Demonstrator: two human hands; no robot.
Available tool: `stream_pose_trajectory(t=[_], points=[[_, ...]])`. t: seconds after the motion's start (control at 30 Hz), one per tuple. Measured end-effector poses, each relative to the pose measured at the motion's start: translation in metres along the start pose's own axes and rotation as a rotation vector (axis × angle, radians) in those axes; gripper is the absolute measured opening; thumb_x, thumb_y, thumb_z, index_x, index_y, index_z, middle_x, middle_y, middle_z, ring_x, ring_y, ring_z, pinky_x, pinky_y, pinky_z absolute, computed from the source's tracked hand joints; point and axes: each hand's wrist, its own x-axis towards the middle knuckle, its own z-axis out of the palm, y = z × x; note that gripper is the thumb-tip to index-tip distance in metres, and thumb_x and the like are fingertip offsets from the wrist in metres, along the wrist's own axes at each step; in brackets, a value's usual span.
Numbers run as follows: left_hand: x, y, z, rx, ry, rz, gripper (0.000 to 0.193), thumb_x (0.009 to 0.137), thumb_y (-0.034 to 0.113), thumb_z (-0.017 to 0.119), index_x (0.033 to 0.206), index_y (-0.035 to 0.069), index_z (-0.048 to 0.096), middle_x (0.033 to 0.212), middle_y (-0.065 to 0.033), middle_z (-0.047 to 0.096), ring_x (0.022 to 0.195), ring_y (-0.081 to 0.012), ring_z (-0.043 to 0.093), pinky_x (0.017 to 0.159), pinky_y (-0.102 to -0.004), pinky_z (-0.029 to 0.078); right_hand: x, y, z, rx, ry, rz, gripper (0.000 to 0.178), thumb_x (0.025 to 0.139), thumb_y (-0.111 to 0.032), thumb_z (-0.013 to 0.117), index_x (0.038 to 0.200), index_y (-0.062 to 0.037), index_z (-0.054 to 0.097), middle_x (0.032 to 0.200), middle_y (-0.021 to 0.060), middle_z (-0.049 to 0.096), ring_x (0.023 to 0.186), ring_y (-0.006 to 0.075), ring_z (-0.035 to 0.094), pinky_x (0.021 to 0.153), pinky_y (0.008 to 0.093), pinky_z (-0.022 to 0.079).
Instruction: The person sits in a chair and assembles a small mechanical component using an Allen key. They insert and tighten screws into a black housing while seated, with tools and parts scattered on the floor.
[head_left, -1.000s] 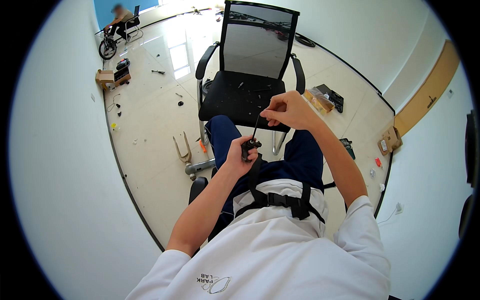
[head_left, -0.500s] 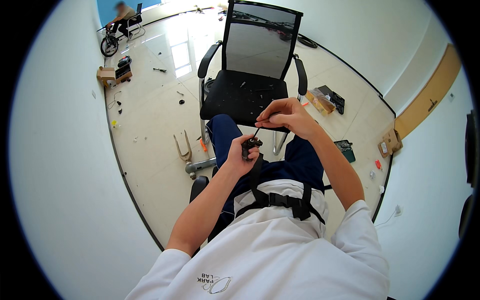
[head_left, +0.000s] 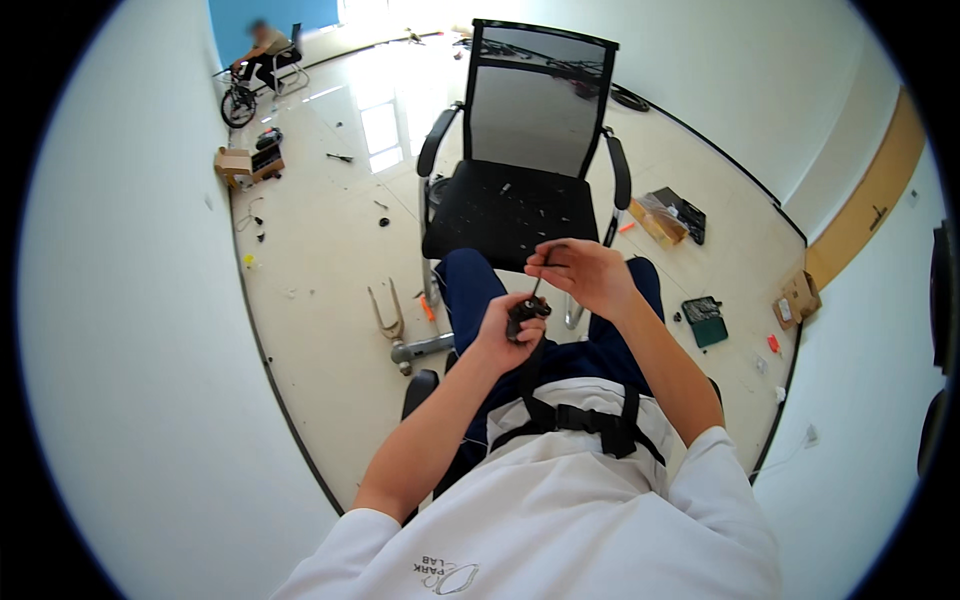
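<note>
Over my lap, my left hand (head_left: 497, 335) is closed round a small black bicycle part (head_left: 524, 316); its exact kind is hard to make out. My right hand (head_left: 590, 277) pinches a thin dark hex key (head_left: 537, 287) near its upper end. The key's shaft slants down to the top of the black part and appears to meet it. My fingers hide some of both things. Just beyond my knees stands a black office chair (head_left: 512, 212) with small bits scattered on its seat.
On the floor left of my knee lies a bicycle fork (head_left: 398, 330). A green tool case (head_left: 708, 328) and a cardboard box (head_left: 797, 300) are at the right, with a black toolbox (head_left: 685, 215) farther off. Another person (head_left: 268, 50) sits by a bicycle at the far left.
The whole view has shifted, so the room and my body sit lower and farther right. My right hand's fingers have spread a little around the key. The left hand keeps its hold.
</note>
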Motion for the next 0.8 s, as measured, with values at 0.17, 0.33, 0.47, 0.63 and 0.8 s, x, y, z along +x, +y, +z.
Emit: stream_pose_trajectory(t=[0.17, 0.33, 0.47, 0.63, 0.8], points=[[0.001, -0.001, 0.003, 0.028, 0.024, 0.024, 0.026, 0.092, 0.021, 0.052, 0.096, -0.005, 0.054, 0.076, -0.0049, 0.045, 0.055, -0.0094, 0.042, 0.04, -0.0201, 0.031, -0.002, 0.019, -0.007, 0.045, 0.061, -0.115, 0.038, 0.101, -0.024, 0.05, 0.121, 0.0082, 0.055, 0.101, 0.0168, 0.063, 0.107, 0.0335, 0.064, 0.093, 0.0323, 0.054], [0.003, 0.0, -0.002, 0.043, 0.015, 0.008, 0.022, 0.092, 0.02, 0.055, 0.096, -0.002, 0.055, 0.076, -0.0039, 0.046, 0.055, -0.0088, 0.042, 0.04, -0.0198, 0.031, -0.001, 0.036, -0.021, -0.041, 0.208, -0.26, 0.029, 0.099, -0.019, 0.055, 0.114, 0.004, 0.063, 0.084, 0.0089, 0.064, 0.07, 0.0211, 0.071, 0.06, 0.0272, 0.059], [0.001, -0.003, 0.002, 0.096, 0.078, 0.043, 0.021, 0.092, 0.019, 0.056, 0.096, -0.002, 0.055, 0.075, -0.0032, 0.044, 0.055, -0.0081, 0.041, 0.039, -0.0196, 0.029, -0.007, 0.028, -0.002, -0.378, 0.382, -0.376, 0.028, 0.095, -0.015, 0.058, 0.115, 0.0024, 0.065, 0.077, 0.0132, 0.066, 0.058, 0.0206, 0.069, 0.051, 0.0263, 0.057], [0.002, -0.001, 0.004, 0.108, 0.096, 0.062, 0.022, 0.091, 0.019, 0.056, 0.094, -0.002, 0.054, 0.072, -0.0025, 0.042, 0.054, -0.0079, 0.04, 0.038, -0.0198, 0.029, -0.012, 0.027, -0.005, -0.284, 0.298, -0.342, 0.024, 0.094, -0.014, 0.063, 0.112, 0.0026, 0.066, 0.083, 0.0149, 0.069, 0.068, 0.0226, 0.072, 0.059, 0.0278, 0.06], [0.002, -0.005, 0.005, 0.121, 0.123, 0.077, 0.022, 0.091, 0.019, 0.055, 0.091, -0.003, 0.052, 0.071, -0.0026, 0.042, 0.054, -0.0085, 0.04, 0.038, -0.0204, 0.029, -0.012, 0.031, -0.011, -0.41, 0.432, -0.372, 0.022, 0.09, -0.015, 0.069, 0.104, 0.0028, 0.069, 0.084, 0.0151, 0.071, 0.069, 0.0211, 0.072, 0.061, 0.0283, 0.06]])
